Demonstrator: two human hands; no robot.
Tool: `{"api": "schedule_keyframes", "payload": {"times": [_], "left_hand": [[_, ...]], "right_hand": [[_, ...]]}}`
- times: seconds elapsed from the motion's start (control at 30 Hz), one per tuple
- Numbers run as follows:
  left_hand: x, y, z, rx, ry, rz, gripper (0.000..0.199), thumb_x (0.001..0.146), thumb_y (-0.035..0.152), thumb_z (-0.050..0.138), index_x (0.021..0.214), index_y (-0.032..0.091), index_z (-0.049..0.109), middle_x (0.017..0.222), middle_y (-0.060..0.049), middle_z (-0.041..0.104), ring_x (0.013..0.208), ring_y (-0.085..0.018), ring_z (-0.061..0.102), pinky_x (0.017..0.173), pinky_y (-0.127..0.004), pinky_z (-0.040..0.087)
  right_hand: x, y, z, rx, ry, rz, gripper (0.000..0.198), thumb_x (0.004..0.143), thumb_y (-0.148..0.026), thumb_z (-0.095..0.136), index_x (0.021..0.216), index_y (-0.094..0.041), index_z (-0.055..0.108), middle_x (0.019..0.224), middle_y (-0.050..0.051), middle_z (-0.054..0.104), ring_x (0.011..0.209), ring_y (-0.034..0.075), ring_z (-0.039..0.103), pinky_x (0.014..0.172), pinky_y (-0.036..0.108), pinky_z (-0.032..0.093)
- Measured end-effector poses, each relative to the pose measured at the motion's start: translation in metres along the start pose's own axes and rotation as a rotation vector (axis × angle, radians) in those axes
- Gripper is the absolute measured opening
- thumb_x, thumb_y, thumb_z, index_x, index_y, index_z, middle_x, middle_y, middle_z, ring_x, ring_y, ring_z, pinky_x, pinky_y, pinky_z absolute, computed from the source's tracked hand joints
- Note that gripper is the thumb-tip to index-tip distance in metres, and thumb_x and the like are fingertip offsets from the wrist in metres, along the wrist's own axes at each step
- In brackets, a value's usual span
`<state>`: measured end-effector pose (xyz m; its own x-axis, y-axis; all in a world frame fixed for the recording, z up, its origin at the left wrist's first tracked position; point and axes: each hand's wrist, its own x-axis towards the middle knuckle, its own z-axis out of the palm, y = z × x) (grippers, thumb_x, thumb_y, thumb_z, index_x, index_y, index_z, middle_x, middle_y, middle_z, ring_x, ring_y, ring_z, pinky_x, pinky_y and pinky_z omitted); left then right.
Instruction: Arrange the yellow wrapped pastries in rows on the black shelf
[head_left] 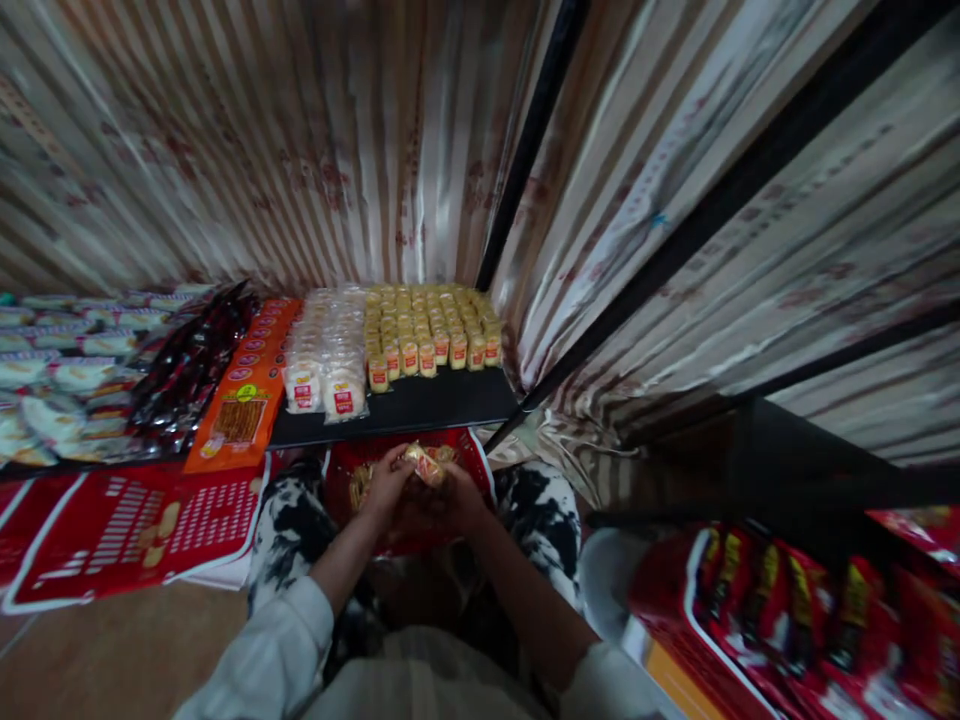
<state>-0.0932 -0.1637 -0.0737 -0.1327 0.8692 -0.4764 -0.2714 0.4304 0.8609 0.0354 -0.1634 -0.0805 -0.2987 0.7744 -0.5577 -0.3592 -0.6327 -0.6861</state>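
A small snack in a clear wrapper with a red label (425, 466) is between my two hands, above my lap. My left hand (386, 482) grips its left end with closed fingers. The fingers of my right hand (461, 497) close on its right side, partly in shadow. Beneath them a red bag (484, 462) lies open between my knees, with more yellowish wrapped snacks (360, 487) inside. Just ahead, several rows of similar yellow packets with red labels (431, 335) stand on a black shelf (442, 398).
Left of the yellow rows are stacks of round white wrapped crackers (343, 395), an orange packet (238, 400), dark shiny packets (187, 370) and white packets (75, 375). Black poles (592, 345) and striped curtains (337, 150) enclose the shelf. Red packs (810, 600) fill a container at right.
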Motion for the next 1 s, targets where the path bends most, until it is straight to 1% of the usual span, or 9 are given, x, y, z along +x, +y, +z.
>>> {"api": "schedule_keyframes", "payload": {"times": [0.07,0.13,0.3,0.4,0.53,0.63,0.7,0.83,1.0], "left_hand": [[-0.003,0.005,0.003,0.004,-0.005,-0.02,0.041,0.063,0.025,0.069,0.101,0.014,0.059,0.076,-0.001,0.066,0.06,-0.009,0.059,0.053,-0.019,0.044],[-0.007,0.008,0.006,-0.01,-0.001,-0.04,0.036,0.063,0.021,0.068,0.096,0.014,0.059,0.074,-0.001,0.065,0.059,-0.009,0.059,0.052,-0.018,0.043],[-0.016,0.01,0.021,-0.148,-0.008,-0.029,0.034,0.063,0.021,0.067,0.095,0.017,0.055,0.082,-0.002,0.066,0.067,-0.01,0.063,0.062,-0.021,0.048],[-0.015,0.014,0.031,-0.159,-0.048,-0.025,0.035,0.065,0.026,0.066,0.097,0.017,0.054,0.085,-0.004,0.067,0.069,-0.012,0.064,0.064,-0.024,0.048],[-0.004,0.028,0.035,0.163,-0.02,0.084,0.031,0.067,0.024,0.062,0.096,0.014,0.057,0.084,-0.005,0.065,0.072,-0.013,0.061,0.069,-0.026,0.049],[0.006,0.044,0.035,0.548,0.066,0.346,0.036,0.067,0.019,0.06,0.102,0.015,0.059,0.093,-0.006,0.062,0.069,-0.011,0.057,0.075,-0.03,0.048],[0.014,0.054,0.039,0.717,0.06,0.511,0.039,0.07,0.02,0.057,0.11,0.018,0.057,0.101,-0.006,0.059,0.067,-0.01,0.056,0.077,-0.03,0.048],[0.034,0.066,0.059,0.805,-0.026,0.597,0.038,0.076,0.02,0.052,0.114,0.018,0.055,0.099,-0.006,0.059,0.068,-0.01,0.057,0.074,-0.028,0.05],[0.064,0.074,0.086,0.803,0.047,0.626,0.033,0.08,0.02,0.047,0.112,0.015,0.055,0.102,-0.009,0.058,0.08,-0.014,0.06,0.08,-0.032,0.05]], "right_hand": [[-0.003,-0.006,0.002,0.086,0.005,0.08,0.031,0.081,-0.04,0.045,0.079,-0.014,0.062,0.064,0.005,0.065,0.048,0.011,0.056,0.04,0.018,0.038],[-0.008,-0.011,0.004,0.116,0.037,0.062,0.038,0.082,-0.048,0.044,0.08,-0.014,0.062,0.061,0.004,0.064,0.047,0.012,0.056,0.043,0.02,0.042],[-0.015,-0.018,0.008,0.098,0.04,-0.269,0.038,0.066,-0.045,0.069,0.091,-0.019,0.057,0.069,0.001,0.067,0.06,0.017,0.063,0.06,0.029,0.051],[-0.011,-0.022,0.003,0.054,0.073,-0.399,0.043,0.061,-0.042,0.073,0.092,-0.02,0.054,0.073,0.0,0.067,0.064,0.017,0.064,0.064,0.031,0.051],[-0.001,-0.044,-0.011,-0.172,0.108,-0.515,0.038,0.061,-0.037,0.072,0.091,-0.02,0.055,0.076,0.0,0.065,0.069,0.015,0.063,0.069,0.029,0.05],[0.007,-0.07,-0.02,-0.403,0.165,-0.556,0.03,0.062,-0.031,0.069,0.086,-0.02,0.055,0.071,-0.003,0.062,0.062,0.013,0.06,0.06,0.025,0.048],[0.013,-0.088,-0.023,-0.584,0.17,-0.588,0.024,0.065,-0.027,0.065,0.087,-0.02,0.057,0.068,-0.004,0.06,0.059,0.011,0.057,0.056,0.023,0.045],[0.026,-0.119,-0.021,-0.891,0.213,-0.67,0.028,0.068,-0.019,0.06,0.096,-0.021,0.058,0.073,-0.004,0.061,0.06,0.01,0.057,0.057,0.021,0.044],[0.053,-0.135,-0.016,-0.967,0.381,-0.743,0.034,0.072,-0.021,0.058,0.106,-0.02,0.052,0.086,0.0,0.064,0.062,0.011,0.059,0.06,0.023,0.047]]}}
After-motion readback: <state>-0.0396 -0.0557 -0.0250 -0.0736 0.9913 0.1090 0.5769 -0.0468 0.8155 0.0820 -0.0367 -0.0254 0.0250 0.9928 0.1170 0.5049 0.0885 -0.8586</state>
